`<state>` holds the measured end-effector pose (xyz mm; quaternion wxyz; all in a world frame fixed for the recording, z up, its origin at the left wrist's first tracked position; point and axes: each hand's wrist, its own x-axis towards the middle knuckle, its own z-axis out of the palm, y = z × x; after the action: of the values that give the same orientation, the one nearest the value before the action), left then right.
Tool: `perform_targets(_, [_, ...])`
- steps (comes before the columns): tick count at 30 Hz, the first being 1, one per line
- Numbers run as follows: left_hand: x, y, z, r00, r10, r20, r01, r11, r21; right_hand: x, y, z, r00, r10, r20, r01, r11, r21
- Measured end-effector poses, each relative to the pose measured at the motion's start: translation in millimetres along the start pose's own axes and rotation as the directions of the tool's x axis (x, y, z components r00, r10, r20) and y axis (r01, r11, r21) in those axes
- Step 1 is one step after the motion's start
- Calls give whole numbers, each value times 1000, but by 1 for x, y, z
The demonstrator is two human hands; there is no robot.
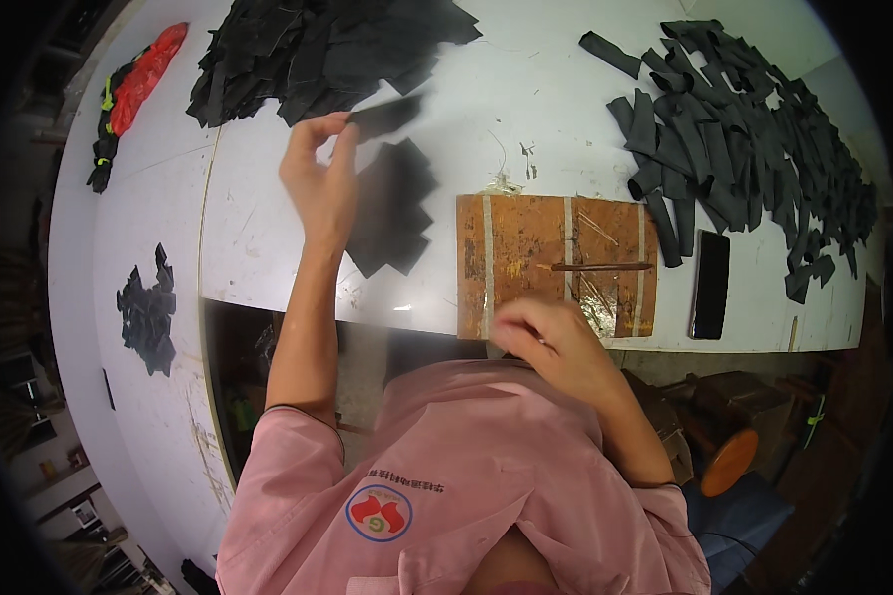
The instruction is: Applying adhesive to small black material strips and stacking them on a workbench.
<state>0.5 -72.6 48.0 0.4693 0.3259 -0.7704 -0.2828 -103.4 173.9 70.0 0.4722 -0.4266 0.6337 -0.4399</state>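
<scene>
My left hand (319, 178) pinches one end of a dark fabric piece (389, 117) between thumb and fingers. The piece is held above the table and blurred by motion. Just beneath it lies a small spread of black fabric pieces (389, 213) with stepped edges. My right hand (551, 337) is curled closed at the front edge of a brown wooden board (516, 233); its fingertips are blurred, and whatever they hold is hidden. Pale tape strips cross the board, and a thin brown stick (601, 266) lies on it.
A large heap of flat black fabric (327, 50) lies at the far left. Rolled or folded black pieces (709, 139) cover the right side. A black phone-like slab (709, 285) rests beside the board. Farther left are a small black pile (149, 312) and a red bag (149, 74).
</scene>
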Motion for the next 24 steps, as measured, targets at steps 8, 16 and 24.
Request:
perform_targets(8, [-59, 45, -32, 671, -523, 527, 655, 85, -751, 67, -6, 31, 941, 3, -339, 245, 687, 685])
perform_targets(16, [-106, 34, -13, 558, -613, 560, 724, 29, -689, 64, 2, 41, 855, -95, -510, 291, 902, 320])
perform_targets(24, [-78, 41, -23, 751, -413, 516, 637, 659, -399, 63, 4, 39, 974, -11, -226, 77, 955, 287])
